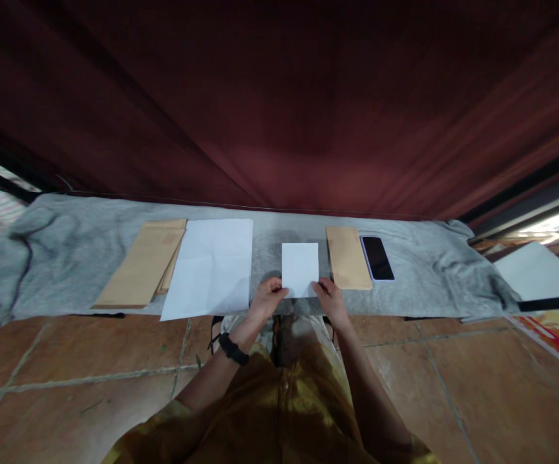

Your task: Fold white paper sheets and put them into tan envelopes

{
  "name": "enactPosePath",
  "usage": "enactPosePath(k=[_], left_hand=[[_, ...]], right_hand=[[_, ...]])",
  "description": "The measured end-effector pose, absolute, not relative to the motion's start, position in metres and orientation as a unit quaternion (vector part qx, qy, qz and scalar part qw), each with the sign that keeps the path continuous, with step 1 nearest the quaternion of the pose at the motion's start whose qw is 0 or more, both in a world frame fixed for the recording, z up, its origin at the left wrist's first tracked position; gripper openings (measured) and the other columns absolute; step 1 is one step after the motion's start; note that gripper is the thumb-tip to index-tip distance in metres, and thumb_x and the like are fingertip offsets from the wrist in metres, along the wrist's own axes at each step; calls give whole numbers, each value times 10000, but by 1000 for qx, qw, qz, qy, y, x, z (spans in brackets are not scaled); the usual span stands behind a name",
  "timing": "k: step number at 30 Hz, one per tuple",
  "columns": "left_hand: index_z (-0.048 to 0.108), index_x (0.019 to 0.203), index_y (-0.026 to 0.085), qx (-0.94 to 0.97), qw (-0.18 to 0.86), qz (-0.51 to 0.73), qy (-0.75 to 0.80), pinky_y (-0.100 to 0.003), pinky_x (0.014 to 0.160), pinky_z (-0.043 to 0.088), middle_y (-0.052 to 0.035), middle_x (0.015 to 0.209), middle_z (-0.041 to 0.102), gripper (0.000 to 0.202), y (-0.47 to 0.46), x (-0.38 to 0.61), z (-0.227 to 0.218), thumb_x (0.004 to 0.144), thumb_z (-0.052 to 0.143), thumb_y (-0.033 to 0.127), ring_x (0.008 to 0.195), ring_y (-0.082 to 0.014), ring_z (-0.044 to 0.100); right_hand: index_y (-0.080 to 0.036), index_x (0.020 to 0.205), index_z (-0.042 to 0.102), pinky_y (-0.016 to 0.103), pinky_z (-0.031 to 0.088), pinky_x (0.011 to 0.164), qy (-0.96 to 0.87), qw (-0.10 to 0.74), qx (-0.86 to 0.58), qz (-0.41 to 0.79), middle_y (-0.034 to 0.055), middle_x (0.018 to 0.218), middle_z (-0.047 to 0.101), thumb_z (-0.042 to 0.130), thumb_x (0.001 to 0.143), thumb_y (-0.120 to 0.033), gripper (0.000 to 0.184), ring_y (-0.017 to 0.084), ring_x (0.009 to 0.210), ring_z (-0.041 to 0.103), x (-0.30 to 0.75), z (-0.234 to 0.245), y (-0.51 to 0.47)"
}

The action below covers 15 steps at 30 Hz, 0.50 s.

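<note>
A small white sheet of paper (300, 267), folded or cut to a near square, is in front of me over the grey cloth. My left hand (268, 298) pinches its lower left corner, and the lower right corner is in the fingers of my right hand (330, 299). To the left lies a pile of large white paper sheets (212, 267), its lower edge reaching past the cloth's front edge. Just right of the right hand is a brown paper envelope (348, 258), apparently one of a small pile.
Larger brown envelopes (139, 264) overlap at the left. A phone (377, 259) with a dark screen rests beside the right-hand envelope. Grey cloth (429, 264) covers the narrow table. A dark red curtain (279, 129) hangs behind it. At far right is a white board or box (540, 270).
</note>
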<state>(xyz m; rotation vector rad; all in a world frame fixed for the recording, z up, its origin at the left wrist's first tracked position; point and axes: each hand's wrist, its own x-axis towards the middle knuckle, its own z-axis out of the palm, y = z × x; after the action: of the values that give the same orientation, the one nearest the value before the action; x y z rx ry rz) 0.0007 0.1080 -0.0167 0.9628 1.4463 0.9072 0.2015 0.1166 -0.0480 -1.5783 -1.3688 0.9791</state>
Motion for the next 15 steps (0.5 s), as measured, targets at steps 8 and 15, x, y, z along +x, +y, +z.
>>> enactPosePath(k=[8,15], left_hand=[[654,710,183,393,563,404,605,-233,545,433,25,632,628,245,115,0,-20,668,752,404,596,-132,572],[639,693,183,367,531,456,613,-251,558,453,2,646,616,338,136,-3,-15,759,676,512,603,-142,571]], right_hand=[[-215,809,609,230,435,474,-508,402,-619,444,-28,639,558,582,790,-540,327,140,571,515,196,-42,113],[-224,686,539,239,400,543,-577,369,-585,433,-28,660,502,554,815,-457,267,134,623,466,199,-40,110]])
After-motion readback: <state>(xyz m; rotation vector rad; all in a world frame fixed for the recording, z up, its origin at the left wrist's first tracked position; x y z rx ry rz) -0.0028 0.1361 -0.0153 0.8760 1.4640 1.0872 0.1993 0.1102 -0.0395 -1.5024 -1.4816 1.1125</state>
